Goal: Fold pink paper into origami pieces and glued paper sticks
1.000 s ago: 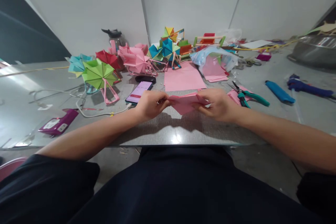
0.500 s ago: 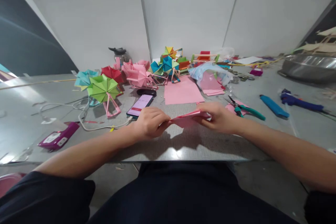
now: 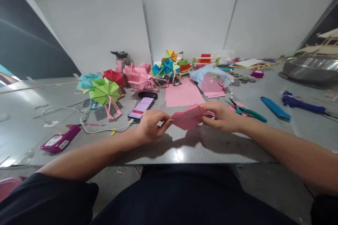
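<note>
A folded piece of pink paper point(image 3: 186, 117) is held up over the front of the metal table, its broad face towards me. My left hand point(image 3: 155, 124) pinches its left corner between thumb and fingertips. On the opposite side, my right hand point(image 3: 221, 116) grips the paper with the thumb in front and the fingers behind. Just behind lies a flat pink sheet point(image 3: 182, 93). A phone point(image 3: 141, 108) with a lit screen rests beyond my left hand, and green-handled pliers point(image 3: 249, 111) lie near my right wrist.
Folded-paper wheels, including a green one point(image 3: 105, 92) and pink ones point(image 3: 138, 77), stand at the back left. A purple power strip point(image 3: 61, 138) and white cable are at left. Rightward lie a blue cutter point(image 3: 276, 108), a glue gun point(image 3: 303, 102) and a metal basin point(image 3: 311, 69).
The pink paper has been tilted so that its broad face now shows, where before it appeared more edge-on. Both hands keep their hold in nearly the same place.
</note>
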The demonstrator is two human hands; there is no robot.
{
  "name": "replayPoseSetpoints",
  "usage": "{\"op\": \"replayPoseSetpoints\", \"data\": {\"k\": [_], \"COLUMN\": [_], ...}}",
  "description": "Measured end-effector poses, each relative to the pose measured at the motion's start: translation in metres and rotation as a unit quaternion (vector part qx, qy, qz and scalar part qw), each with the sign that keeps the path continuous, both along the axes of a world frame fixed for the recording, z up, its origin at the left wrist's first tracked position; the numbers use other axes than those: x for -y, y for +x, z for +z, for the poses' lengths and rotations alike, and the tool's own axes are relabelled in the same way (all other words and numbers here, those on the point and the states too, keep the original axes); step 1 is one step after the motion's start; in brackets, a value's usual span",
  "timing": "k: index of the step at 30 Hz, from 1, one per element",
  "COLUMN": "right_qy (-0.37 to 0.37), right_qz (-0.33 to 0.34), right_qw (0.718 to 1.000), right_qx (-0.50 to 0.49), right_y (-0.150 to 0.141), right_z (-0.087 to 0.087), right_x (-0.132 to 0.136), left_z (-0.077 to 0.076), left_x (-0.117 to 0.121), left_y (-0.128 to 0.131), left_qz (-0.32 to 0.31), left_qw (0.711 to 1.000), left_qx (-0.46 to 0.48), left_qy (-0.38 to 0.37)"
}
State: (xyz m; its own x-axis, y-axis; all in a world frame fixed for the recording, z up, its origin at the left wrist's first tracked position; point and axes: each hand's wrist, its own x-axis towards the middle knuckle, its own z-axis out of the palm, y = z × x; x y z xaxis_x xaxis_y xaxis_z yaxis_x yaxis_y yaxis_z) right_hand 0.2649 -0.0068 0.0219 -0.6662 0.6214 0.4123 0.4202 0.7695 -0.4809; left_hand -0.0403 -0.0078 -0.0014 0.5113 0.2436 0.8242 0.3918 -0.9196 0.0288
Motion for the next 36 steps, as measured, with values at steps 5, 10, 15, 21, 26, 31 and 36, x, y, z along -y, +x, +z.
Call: {"op": "replayPoseSetpoints", "data": {"k": [5,10,15,21,26,31,36], "right_qy": [-0.064,-0.096,-0.105,-0.115,-0.042,0.076,0.109], "right_qz": [-0.07,-0.093,-0.092,-0.056,-0.077,-0.016,0.012], "right_qw": [0.995,0.99,0.987,0.983,0.989,0.988,0.983], "right_qx": [-0.034,-0.043,-0.08,-0.135,-0.12,-0.134,-0.145], "right_y": [0.0,-0.004,-0.005,-0.011,-0.027,-0.034,-0.034], "right_z": [0.004,0.003,0.002,0.002,0.002,0.002,0.002], "right_x": [-0.001,0.001,0.0,0.005,0.028,0.046,0.046], "left_z": [0.001,0.002,0.0,0.0,0.001,-0.003,-0.001], "left_x": [0.006,0.007,0.004,0.007,0.016,0.022,0.023], "left_y": [0.002,0.008,0.011,0.01,0.01,0.012,0.014], "left_qz": [0.004,-0.017,-0.078,-0.097,-0.085,-0.108,-0.126], "left_qw": [0.986,0.943,0.873,0.885,0.939,0.98,0.983], "left_qx": [0.051,0.04,0.066,0.04,-0.037,-0.084,-0.094], "left_qy": [-0.16,-0.331,-0.476,-0.455,-0.332,-0.143,-0.092]}}
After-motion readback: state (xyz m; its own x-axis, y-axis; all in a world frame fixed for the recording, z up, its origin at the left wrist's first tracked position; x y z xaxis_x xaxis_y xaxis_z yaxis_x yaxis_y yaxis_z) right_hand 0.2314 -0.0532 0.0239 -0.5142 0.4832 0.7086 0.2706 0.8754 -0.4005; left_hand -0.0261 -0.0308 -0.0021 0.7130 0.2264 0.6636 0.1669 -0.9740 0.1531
